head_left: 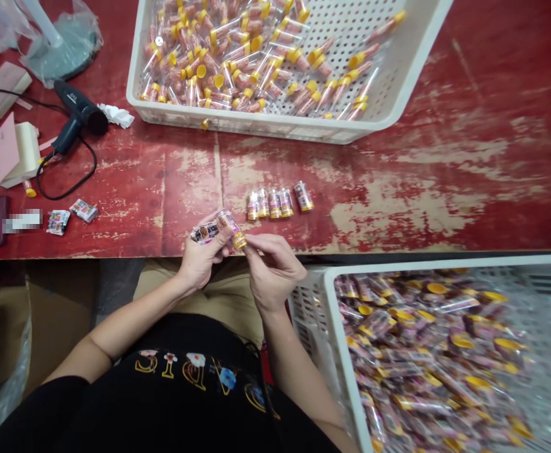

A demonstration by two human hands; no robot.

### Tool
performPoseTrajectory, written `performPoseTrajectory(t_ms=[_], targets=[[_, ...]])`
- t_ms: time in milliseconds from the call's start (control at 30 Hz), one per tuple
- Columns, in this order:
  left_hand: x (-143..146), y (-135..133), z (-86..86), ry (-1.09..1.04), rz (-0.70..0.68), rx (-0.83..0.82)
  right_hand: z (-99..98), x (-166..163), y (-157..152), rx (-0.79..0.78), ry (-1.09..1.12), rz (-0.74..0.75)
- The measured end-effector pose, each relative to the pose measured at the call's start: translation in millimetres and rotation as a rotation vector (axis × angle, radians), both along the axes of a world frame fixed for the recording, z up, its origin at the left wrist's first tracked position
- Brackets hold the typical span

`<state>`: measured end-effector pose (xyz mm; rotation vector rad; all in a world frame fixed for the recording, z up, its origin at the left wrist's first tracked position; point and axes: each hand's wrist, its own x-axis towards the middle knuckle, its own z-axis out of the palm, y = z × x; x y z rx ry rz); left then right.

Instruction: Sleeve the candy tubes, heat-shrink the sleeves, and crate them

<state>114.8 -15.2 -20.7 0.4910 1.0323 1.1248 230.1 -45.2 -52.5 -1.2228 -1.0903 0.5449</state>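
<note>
My left hand (203, 257) and my right hand (271, 269) meet just in front of the red table's near edge (398, 242). Together they pinch a small clear tube with a yellow cap (232, 228). The left fingers also grip a printed label sleeve (204, 233) at the tube's left end. Both hands are closed. Just beyond them, several wrapped tubes (278, 202) stand in a short row on the table.
A white basket (398, 88) of yellow-capped tubes sits at the back. A second white basket (325, 296) of wrapped tubes is at my lower right. A black heat gun (77, 113) with its cord, pink boxes (13, 151) and loose labels (71, 216) lie at left.
</note>
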Motion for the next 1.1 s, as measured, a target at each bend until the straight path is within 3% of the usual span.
performPoseTrajectory(t_ms=[167, 300, 433, 500, 600, 667, 767, 833, 900, 967, 1000, 1100], targets=[[0.1, 3.8, -9.3, 0.012, -0.021, -0.017, -8.3, -0.7, 0.0, 0.015, -0.001, 0.006], [3.3, 14.0, -25.3, 0.007, -0.041, -0.065, -27.1, 2.6, 14.3, -0.011, -0.022, -0.034], [1.5, 27.7, -39.7, -0.02, 0.038, -0.186, -55.3, 14.3, 40.1, -0.049, -0.24, -0.136], [-5.7, 31.0, -42.4, -0.059, 0.066, -0.256, -61.0, 23.3, 50.7, -0.091, -0.425, -0.099], [-21.1, 30.8, -42.2, -0.102, 0.107, -0.284, -49.2, 40.2, 79.6, -0.106, -0.61, 0.019], [-29.7, 29.6, -40.5, -0.097, 0.125, -0.265, -31.3, 52.5, 124.0, -0.062, -0.62, 0.035], [-35.4, 29.8, -34.6, -0.091, 0.11, -0.245, -2.7, 67.0, 230.7, -0.075, -0.565, 0.043], [-36.0, 31.6, -27.9, -0.107, 0.081, -0.231, 11.9, 70.6, 305.0, -0.227, -0.553, 0.222], [-36.8, 34.6, -20.2, -0.134, 0.065, -0.221, 22.5, 69.6, 357.3, -0.298, -0.553, 0.331], [-38.9, 38.2, -13.6, -0.158, 0.083, -0.214, 30.5, 67.3, 373.7, -0.336, -0.556, 0.388], [-40.3, 40.0, -11.3, -0.167, 0.102, -0.212, 33.9, 66.7, 367.3, -0.334, -0.534, 0.405], [-42.8, 44.0, -8.8, -0.178, 0.192, -0.197, 40.3, 62.5, 297.6, -0.253, -0.281, 0.504]])
